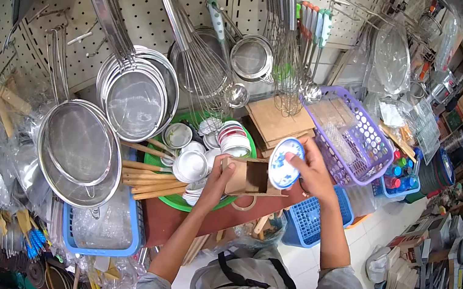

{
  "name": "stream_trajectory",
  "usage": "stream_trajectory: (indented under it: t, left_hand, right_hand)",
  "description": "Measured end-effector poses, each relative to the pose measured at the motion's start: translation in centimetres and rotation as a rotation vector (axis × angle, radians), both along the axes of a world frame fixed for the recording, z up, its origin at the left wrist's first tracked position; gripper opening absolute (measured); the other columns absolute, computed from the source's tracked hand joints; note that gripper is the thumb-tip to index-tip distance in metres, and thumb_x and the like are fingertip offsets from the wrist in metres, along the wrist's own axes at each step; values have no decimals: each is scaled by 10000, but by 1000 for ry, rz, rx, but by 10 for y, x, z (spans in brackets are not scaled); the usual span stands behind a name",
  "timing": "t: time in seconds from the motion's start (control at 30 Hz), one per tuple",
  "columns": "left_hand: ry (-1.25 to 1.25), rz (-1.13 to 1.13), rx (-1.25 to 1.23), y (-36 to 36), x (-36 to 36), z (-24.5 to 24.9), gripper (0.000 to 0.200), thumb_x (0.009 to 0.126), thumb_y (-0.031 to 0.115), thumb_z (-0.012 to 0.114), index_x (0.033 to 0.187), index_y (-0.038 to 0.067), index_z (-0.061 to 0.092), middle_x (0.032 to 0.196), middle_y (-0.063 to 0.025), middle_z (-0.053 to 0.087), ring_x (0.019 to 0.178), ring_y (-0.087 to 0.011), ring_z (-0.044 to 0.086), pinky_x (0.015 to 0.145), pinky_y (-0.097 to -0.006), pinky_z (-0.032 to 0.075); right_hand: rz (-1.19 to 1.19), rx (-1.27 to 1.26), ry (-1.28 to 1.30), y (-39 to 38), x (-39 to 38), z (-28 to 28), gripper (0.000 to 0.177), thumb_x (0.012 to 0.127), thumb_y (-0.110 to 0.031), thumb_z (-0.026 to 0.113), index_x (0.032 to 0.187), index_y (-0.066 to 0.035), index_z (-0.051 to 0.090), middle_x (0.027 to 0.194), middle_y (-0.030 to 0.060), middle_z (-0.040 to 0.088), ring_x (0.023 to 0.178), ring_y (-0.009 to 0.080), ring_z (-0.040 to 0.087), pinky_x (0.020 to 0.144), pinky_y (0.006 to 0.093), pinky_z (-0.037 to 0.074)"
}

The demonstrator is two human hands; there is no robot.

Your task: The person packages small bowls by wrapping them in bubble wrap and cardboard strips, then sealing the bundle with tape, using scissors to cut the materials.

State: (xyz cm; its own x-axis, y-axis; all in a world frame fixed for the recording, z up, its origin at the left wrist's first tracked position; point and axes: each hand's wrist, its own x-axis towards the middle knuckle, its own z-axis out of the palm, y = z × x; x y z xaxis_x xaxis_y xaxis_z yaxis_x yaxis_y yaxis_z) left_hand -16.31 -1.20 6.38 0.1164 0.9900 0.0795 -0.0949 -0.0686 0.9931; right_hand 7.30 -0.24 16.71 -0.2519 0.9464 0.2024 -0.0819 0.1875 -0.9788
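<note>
My left hand (217, 180) is closed around the side of a small brown cardboard box (234, 177), whose open end faces right and shows a dark inside. In my right hand (315, 170) is a small white dish (281, 169) with blue floral patterning, gripped by its right edge and tilted up on its side. The dish is right beside the open end of the box. Behind my left hand, a green basin (252, 142) holds several small white bowls (190, 165) and wooden-handled utensils (158, 188).
Large strainers (82, 146) and whisks (197, 55) hang from the pegboard (137, 10) in front. Flat cardboard (280, 116) lies behind the box. A purple basket (356, 176) stands at the right, a blue basket (301, 225) below it, and a light-blue tray (134, 239) sits lower left.
</note>
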Motion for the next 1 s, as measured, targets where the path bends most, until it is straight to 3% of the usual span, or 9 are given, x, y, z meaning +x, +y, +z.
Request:
stream_trajectory:
  t: [0.03, 0.1, 0.2, 0.3, 0.33, 0.53, 0.73, 1.0]
  left_hand:
    - [4, -2, 2, 0, 3, 1, 405, 1017, 392, 462, 1298, 103, 423, 1199, -104, 505, 1083, -190, 483, 952, -320, 401]
    - [-42, -10, -9, 0, 6, -2, 394, 1023, 380, 450, 1300, 102, 412, 1191, -108, 512, 1065, -191, 495, 934, -323, 414]
    - [-111, -20, -56, 6, 7, -17, 377, 1020, 354, 444, 1298, 103, 400, 1175, -113, 520, 1037, -194, 509, 911, -325, 428]
    - [-183, -19, -99, 11, 6, -30, 363, 1007, 322, 445, 1294, 107, 391, 1170, -116, 522, 1026, -197, 513, 904, -324, 430]
    - [-200, -23, -107, 12, 7, -32, 363, 1002, 317, 447, 1293, 108, 389, 1169, -116, 522, 1026, -200, 513, 906, -325, 429]
    - [-218, -37, -62, 19, 13, -40, 379, 984, 338, 447, 1285, 115, 387, 1134, -121, 515, 1011, -216, 531, 896, -333, 446]
    - [-467, -83, -174, 10, 15, -26, 408, 969, 387, 442, 1271, 117, 397, 1117, -113, 502, 1031, -227, 549, 889, -345, 464]
    - [-282, -10, -17, 10, 22, -34, 513, 944, 437, 447, 1315, 91, 374, 1204, -133, 492, 1098, -221, 513, 951, -341, 416]
  right_hand:
    - [-22, 292, -159, 8, -6, -6, 244, 964, -182, 613, 1103, -36, 477, 894, 62, 627, 617, 83, 621, 424, 232, 466]
    - [10, -129, -187, -12, -7, 15, 229, 971, -189, 602, 1120, -64, 481, 920, 23, 622, 734, 100, 620, 638, 263, 492]
    - [-83, -91, -433, -20, -17, 10, 229, 978, -208, 582, 1117, -55, 483, 808, 78, 646, 629, 174, 632, 559, 325, 483]
    - [-206, 357, -590, -25, -22, 0, 221, 977, -207, 566, 1105, -46, 486, 709, 148, 618, 575, 250, 616, 551, 384, 465]
    - [-230, 331, -669, -29, -21, 3, 236, 958, -206, 554, 1119, -44, 495, 846, 193, 663, 705, 421, 639, 647, 477, 499]
    - [-327, 338, -1000, -33, -11, 18, 205, 920, -193, 576, 1096, -100, 528, 849, 154, 686, 725, 388, 651, 614, 490, 481]
    - [-393, 527, -1052, -30, -4, 18, 201, 836, -245, 675, 1015, -163, 634, 831, 65, 687, 681, 334, 659, 571, 447, 493]
    - [-384, 559, -1232, -15, -17, -3, 168, 773, -295, 735, 893, -178, 743, 809, 27, 684, 663, 262, 673, 567, 387, 515]
